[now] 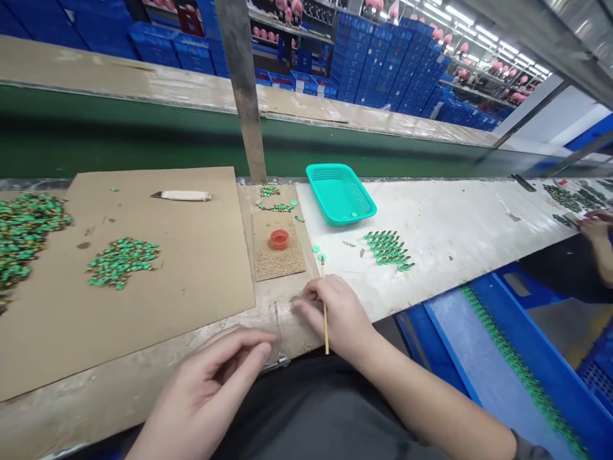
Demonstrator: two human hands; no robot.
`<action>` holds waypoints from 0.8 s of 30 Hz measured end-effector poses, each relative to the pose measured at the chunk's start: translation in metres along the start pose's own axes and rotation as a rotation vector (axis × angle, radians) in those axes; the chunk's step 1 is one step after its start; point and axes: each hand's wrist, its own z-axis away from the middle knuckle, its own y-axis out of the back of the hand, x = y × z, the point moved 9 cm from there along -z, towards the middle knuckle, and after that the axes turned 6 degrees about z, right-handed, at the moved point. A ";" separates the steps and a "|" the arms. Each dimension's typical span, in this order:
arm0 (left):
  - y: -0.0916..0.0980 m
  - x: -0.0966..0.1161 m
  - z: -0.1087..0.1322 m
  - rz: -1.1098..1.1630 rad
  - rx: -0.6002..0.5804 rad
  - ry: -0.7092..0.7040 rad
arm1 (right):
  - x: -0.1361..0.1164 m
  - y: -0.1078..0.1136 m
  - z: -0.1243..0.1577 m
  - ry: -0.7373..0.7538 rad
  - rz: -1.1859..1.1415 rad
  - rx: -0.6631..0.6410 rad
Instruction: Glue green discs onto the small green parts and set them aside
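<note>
My right hand [332, 313] rests on the front edge of the bench, fingers closed round a thin wooden stick [325, 313] whose tip points toward a small green piece [316, 248]. My left hand [211, 390] hovers at the bench's near edge, fingers loosely curled, thumb close to the forefinger, nothing visible in it. A small orange cup [280, 239] sits on a brown pad [279, 254] just beyond. Rows of small green pieces [387, 249] lie on the white surface to the right.
A cardboard sheet [191, 268] carries a heap of green pieces [122, 260]; a bigger heap [23, 233] lies at far left. A teal basket [340, 193] and a metal post [244, 89] stand behind. Another person's hand [596, 227] works at far right. Blue crates [502, 358] sit below.
</note>
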 end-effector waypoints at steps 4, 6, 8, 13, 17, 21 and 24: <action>-0.031 0.049 -0.021 -0.298 0.006 -0.471 | 0.010 0.040 -0.003 -0.128 -0.159 0.233; -0.051 0.063 -0.022 -0.465 -0.035 -0.646 | 0.015 0.058 -0.010 -0.153 -0.130 0.295; -0.061 0.067 -0.022 -0.568 -0.076 -0.739 | 0.018 0.069 -0.017 -0.167 -0.105 0.317; -0.042 0.055 -0.023 -0.588 -0.143 -0.750 | 0.019 0.069 -0.044 -0.141 -0.184 0.257; -0.021 0.032 -0.014 -0.559 -0.136 -0.673 | -0.005 0.066 -0.081 0.007 -0.149 0.208; -0.021 0.012 -0.002 -0.519 -0.138 -0.612 | -0.019 0.055 -0.122 0.035 -0.215 0.183; -0.024 0.009 0.004 -0.459 -0.079 -0.638 | -0.021 0.041 -0.141 0.059 -0.236 0.167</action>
